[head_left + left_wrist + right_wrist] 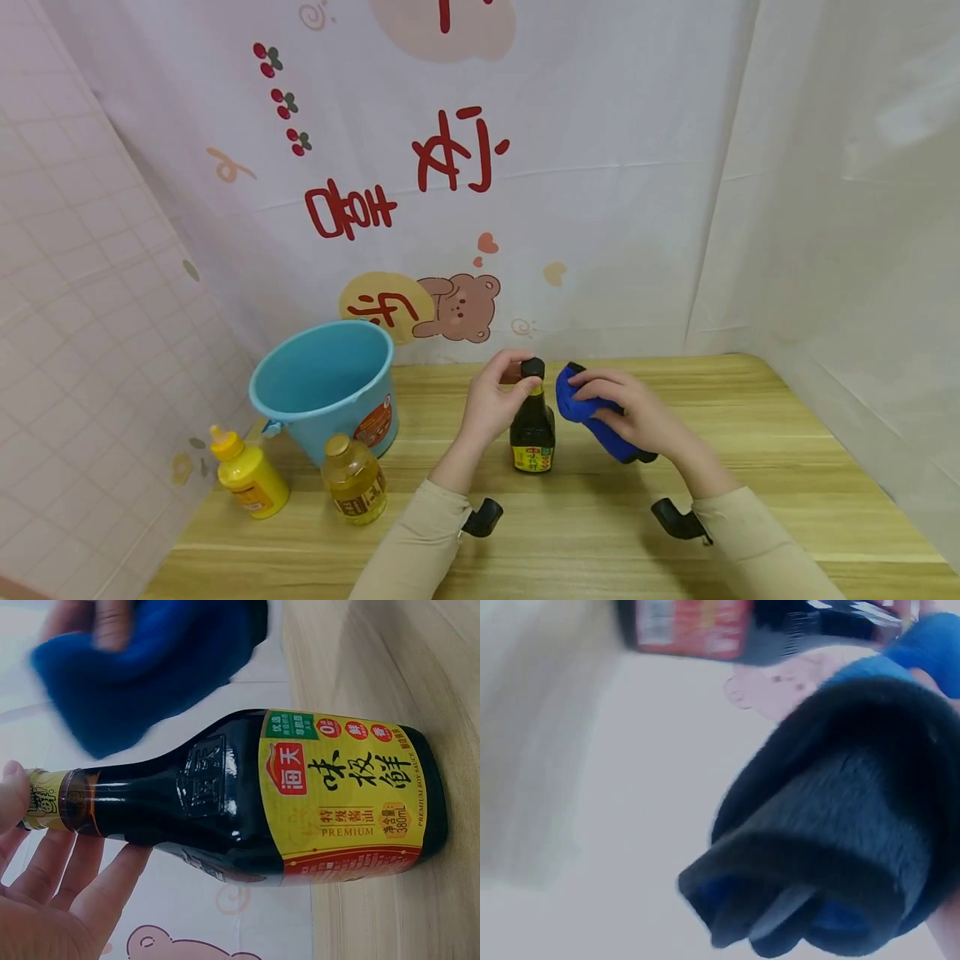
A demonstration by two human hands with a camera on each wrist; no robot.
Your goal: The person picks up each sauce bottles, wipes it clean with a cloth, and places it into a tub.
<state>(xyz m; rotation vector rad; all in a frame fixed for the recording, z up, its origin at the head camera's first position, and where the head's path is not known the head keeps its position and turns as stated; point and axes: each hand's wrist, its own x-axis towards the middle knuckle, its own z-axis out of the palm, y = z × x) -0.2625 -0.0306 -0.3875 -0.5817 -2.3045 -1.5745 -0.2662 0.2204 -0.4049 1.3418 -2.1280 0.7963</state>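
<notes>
A dark soy sauce bottle [533, 427] with a yellow label [345, 799] and black cap stands upright on the wooden table. My left hand [492, 402] grips it at the neck, thumb on one side and fingers round the other, just under the cap. To its right, my right hand [636, 410] holds a bunched blue cloth [617, 440] with black edging, raised beside the bottle's upper part. In the left wrist view the cloth [161, 671] looks blurred near the bottle's shoulder. Its rolled dark edge [817, 817] fills much of the right wrist view.
Left of the bottle stands a light blue bucket [281, 392]. In front of it is a bottle of golden oil [356, 487], and farther left a yellow squeeze bottle [257, 482]. A printed white curtain [615, 233] hangs behind the table [787, 467].
</notes>
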